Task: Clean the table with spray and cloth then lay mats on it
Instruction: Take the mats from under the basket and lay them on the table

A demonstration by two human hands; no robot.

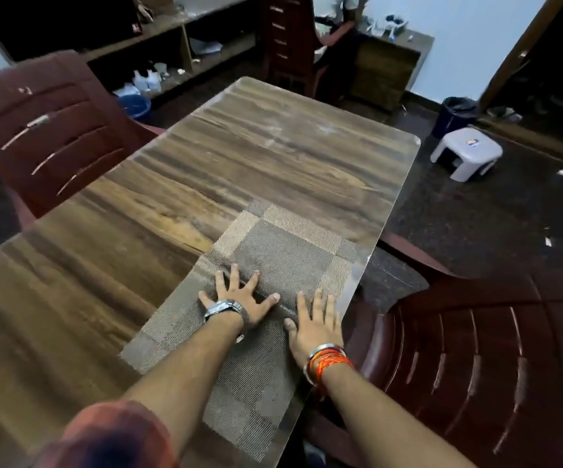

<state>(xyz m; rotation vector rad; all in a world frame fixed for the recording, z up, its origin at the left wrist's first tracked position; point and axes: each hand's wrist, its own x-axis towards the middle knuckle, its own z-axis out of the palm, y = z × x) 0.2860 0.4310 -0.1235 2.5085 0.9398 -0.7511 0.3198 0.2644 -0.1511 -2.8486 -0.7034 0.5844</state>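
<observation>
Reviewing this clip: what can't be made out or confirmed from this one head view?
- Spray and cloth: neither can be found in the head view.
- Mat: its near end is partly covered by the left hand, right hand and forearms; whether it is one mat or two overlapping is unclear.
- Table: near left part cut off by the frame edge.
- Shelf items: too small and blurred to identify.

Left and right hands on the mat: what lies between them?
In the head view, only a raised crease in the woven mat runs between the left hand and right hand; nothing else.
</observation>
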